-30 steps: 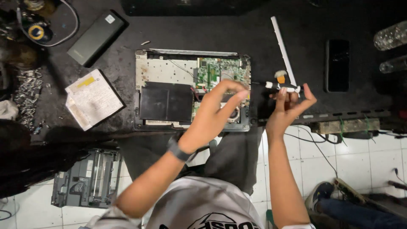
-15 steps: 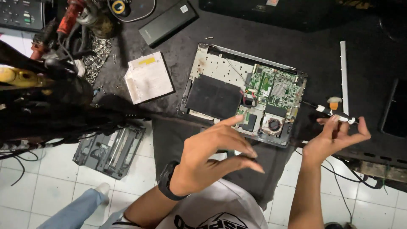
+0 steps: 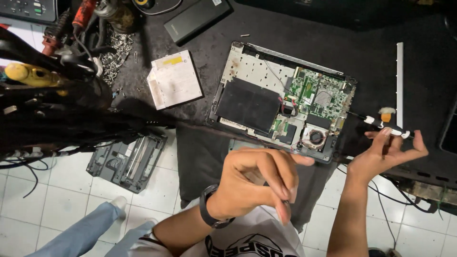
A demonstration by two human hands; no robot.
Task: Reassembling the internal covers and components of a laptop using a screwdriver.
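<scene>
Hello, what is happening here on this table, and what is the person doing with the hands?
A person sits at a dark table with an opened laptop, its circuit board and fan exposed. The right hand holds a screwdriver beside the laptop's right edge. The left hand is raised in front of the laptop, fingers pinched together; anything in them is too small to tell.

You sit at a dark, matte worktable [image 3: 381,28] filling the upper frame, over a white tiled floor [image 3: 47,200] with dark grout at lower left, evenly lit.

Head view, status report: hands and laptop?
Right hand holds screwdriver. Left hand pinches something small, unclear. Opened laptop on dark mat, untouched.
</scene>
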